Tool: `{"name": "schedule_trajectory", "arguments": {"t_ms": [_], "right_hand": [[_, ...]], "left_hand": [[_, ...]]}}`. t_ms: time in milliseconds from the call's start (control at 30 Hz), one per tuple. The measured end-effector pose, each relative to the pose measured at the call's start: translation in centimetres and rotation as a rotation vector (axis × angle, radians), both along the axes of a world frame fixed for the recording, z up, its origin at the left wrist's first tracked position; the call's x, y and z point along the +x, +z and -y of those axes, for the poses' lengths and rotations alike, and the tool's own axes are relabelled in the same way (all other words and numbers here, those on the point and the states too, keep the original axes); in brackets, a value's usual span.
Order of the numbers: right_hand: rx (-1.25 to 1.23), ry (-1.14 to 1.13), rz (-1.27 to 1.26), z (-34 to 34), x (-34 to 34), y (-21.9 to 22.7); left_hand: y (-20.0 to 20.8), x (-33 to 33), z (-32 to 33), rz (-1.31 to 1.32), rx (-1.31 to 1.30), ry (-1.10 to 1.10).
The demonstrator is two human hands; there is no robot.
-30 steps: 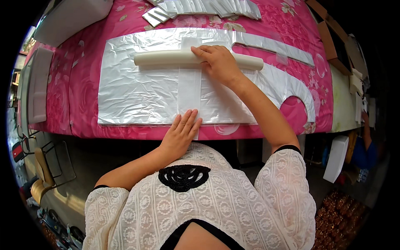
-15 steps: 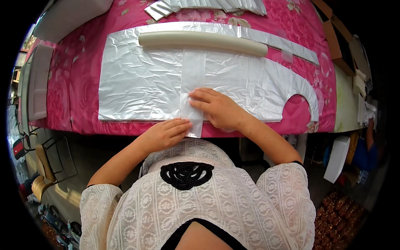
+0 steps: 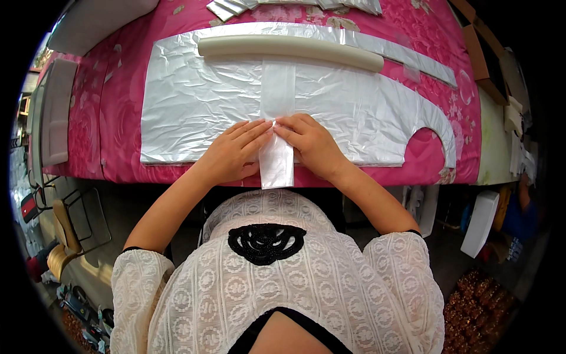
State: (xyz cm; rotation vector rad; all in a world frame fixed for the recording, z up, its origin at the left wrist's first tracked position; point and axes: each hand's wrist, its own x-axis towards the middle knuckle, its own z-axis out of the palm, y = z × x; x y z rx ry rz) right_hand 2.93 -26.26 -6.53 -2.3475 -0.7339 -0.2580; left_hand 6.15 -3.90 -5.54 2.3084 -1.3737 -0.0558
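Observation:
A narrow whitish plastic strip crosses a wide stack of flat, silvery-white plastic sheets. Its near end hangs past the table's front edge. My left hand lies from the left with fingers stretched flat, tips on the strip and thumb apart. From the right my right hand touches the strip too, fingers extended and fingertips meeting those of the left; its thumb is mostly hidden. Behind both hands, a long cream-coloured tube lies across the far part of the sheets.
A pink flowered cloth covers the table. Folded silvery packets lie at the far edge. Brown cardboard boxes stand at the right, white foam-like pieces at the left. A chair is at lower left; a person's arm shows far right.
My left hand has moved up the strip to meet the right hand's fingertips. The right hand has shifted slightly. More of the strip's near end shows below the hands. The view has tilted a little.

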Motion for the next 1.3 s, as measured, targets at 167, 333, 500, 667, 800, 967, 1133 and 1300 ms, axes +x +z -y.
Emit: {"name": "schedule_trajectory", "arguments": {"t_ms": [167,333,500,667,800,967,1133,1300], "right_hand": [[0.011,-0.038,-0.023,0.8,-0.1,0.4],[0.277,-0.272,-0.584,0.9,2.5,1.5],[0.262,-0.361,-1.001,1.4,6.3,2.4],[0.283,-0.362,-1.067,1.4,7.0,1.9],[0.080,-0.432,-0.781,0.6,5.5,2.6],[-0.158,-0.287,0.083,1.0,4.2,0.7],[-0.203,-0.182,0.306,1.7,5.6,1.7],[-0.310,0.014,0.315,2.8,6.4,0.1]], "left_hand": [[-0.4,0.9,1.0,0.045,-0.076,0.053],[0.2,1.5,2.4,-0.452,-0.273,0.425],[0.7,2.2,3.4,-0.301,-0.298,0.533],[-0.9,0.7,4.3,0.033,0.043,0.277],[-1.7,0.8,4.4,0.045,0.144,0.298],[-0.9,1.4,4.7,0.086,0.123,0.316],[-0.8,1.8,5.3,0.120,0.061,0.351],[-1.0,2.3,5.5,0.167,0.077,0.345]]}}
